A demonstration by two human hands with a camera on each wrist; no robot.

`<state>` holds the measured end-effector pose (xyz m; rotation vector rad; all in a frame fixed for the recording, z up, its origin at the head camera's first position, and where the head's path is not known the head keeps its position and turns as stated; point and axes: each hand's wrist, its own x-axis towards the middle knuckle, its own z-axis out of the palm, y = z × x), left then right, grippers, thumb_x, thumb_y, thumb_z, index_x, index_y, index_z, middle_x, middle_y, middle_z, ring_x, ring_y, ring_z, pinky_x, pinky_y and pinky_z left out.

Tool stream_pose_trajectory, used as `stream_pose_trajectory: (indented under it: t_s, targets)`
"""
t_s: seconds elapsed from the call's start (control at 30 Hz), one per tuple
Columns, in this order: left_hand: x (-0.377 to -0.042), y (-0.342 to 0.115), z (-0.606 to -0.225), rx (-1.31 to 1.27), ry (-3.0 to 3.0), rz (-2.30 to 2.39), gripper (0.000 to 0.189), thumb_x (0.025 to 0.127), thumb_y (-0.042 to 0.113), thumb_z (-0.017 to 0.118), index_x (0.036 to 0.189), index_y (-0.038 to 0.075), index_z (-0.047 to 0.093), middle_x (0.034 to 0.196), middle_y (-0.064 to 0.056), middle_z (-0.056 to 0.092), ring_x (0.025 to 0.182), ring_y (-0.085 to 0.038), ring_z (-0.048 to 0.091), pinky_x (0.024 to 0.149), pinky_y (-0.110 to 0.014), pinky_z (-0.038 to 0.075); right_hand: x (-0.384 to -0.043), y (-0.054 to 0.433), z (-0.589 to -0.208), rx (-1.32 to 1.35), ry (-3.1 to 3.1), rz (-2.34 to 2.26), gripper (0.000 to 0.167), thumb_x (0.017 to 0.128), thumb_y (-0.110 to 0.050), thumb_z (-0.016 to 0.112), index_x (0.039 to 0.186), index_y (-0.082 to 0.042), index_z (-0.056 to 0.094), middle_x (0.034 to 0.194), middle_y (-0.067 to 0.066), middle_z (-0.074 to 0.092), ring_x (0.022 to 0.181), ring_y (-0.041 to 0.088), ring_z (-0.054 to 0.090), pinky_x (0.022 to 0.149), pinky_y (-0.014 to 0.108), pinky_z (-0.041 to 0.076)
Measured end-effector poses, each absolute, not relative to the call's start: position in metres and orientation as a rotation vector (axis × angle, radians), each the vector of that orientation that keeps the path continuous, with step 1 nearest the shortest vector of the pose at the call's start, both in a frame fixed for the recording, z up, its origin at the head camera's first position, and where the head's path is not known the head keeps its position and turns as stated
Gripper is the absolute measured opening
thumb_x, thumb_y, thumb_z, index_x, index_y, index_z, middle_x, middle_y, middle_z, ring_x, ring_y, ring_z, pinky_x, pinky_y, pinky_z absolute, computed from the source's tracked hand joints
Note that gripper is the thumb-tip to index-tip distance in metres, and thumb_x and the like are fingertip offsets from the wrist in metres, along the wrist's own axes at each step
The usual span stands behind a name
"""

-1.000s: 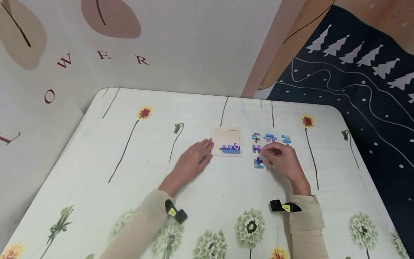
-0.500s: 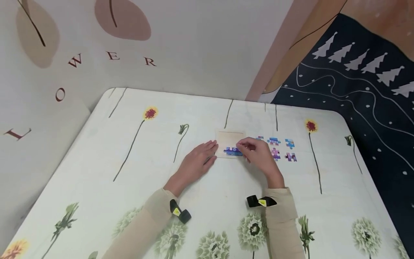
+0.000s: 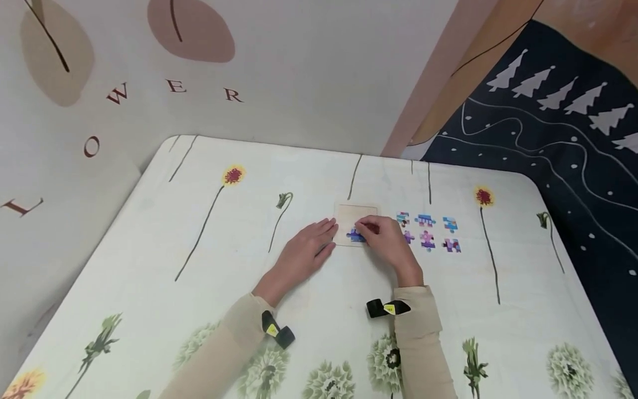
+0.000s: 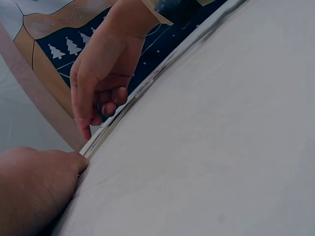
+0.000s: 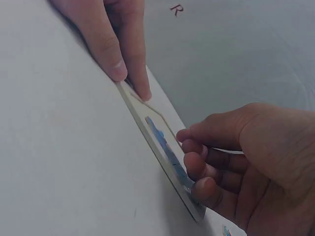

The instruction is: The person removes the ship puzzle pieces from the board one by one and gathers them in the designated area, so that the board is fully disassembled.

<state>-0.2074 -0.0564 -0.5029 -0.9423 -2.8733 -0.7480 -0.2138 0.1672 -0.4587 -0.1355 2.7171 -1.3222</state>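
Observation:
A square wooden puzzle tray (image 3: pixel 356 209) lies on the table, with joined blue and purple jigsaw pieces (image 3: pixel 355 236) along its near side. My left hand (image 3: pixel 305 249) rests flat at the tray's left edge, its fingers mostly straight. Over the tray, my right hand (image 3: pixel 391 241) has thumb and index fingertips close together above the joined pieces, covering their right part. In the right wrist view, the right fingertips (image 5: pixel 189 137) are near the blue strip (image 5: pixel 170 150). Whether a piece is between them is not clear. The left thumb (image 5: pixel 115 71) touches the tray's corner.
Several loose jigsaw pieces, among them a pink one (image 3: pixel 427 239) and a blue one (image 3: pixel 450 223), lie in rows right of the tray. The flower-print tablecloth (image 3: pixel 309 310) covers the table. A wall (image 3: pixel 299 83) stands behind its far edge.
My right hand has moved left from the loose pieces to the tray, then slightly farther left over the joined pieces. The left hand has stayed at the tray's edge.

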Motion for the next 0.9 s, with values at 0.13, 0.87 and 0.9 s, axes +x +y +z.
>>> stream_pose_trajectory:
  t_s: [0.13,0.87,0.9]
  targets:
    - [-0.2078,-0.0569,-0.5021,-0.95,-2.871,-0.743,0.049,0.108,0.027,0.056,0.152,0.006,0.051,0.16,-0.006,0.045,0.15,-0.022,0.039,0.126,-0.037,0.028,-0.2149,0.17,-0.4626,-0.176,2.743,-1.244,0.022,0.102,-0.01,0.066,0.118,-0.001,0.077,0.109,0.013,0.073,0.092,0.024,0.063,0.082,0.037,0.056]
    - [-0.2092,-0.0563,-0.5033,-0.958,-2.833,-0.778,0.047,0.108,0.024,0.057,0.15,0.004,0.054,0.158,-0.008,0.048,0.149,-0.024,0.041,0.126,-0.038,0.029,-0.2179,0.1714,-0.4628,-0.225,2.731,-1.166,0.021,0.094,-0.007,0.077,0.114,-0.005,0.077,0.106,0.012,0.06,0.087,0.025,0.052,0.074,0.033,0.047]
    - [-0.2095,-0.0562,-0.5035,-0.958,-2.833,-0.775,0.047,0.108,0.024,0.057,0.149,0.004,0.054,0.158,-0.008,0.048,0.149,-0.024,0.041,0.126,-0.037,0.029,-0.2181,0.1712,-0.4631,-0.218,2.728,-1.17,0.02,0.094,-0.007,0.077,0.114,-0.006,0.077,0.106,0.012,0.06,0.088,0.025,0.052,0.074,0.033,0.047]
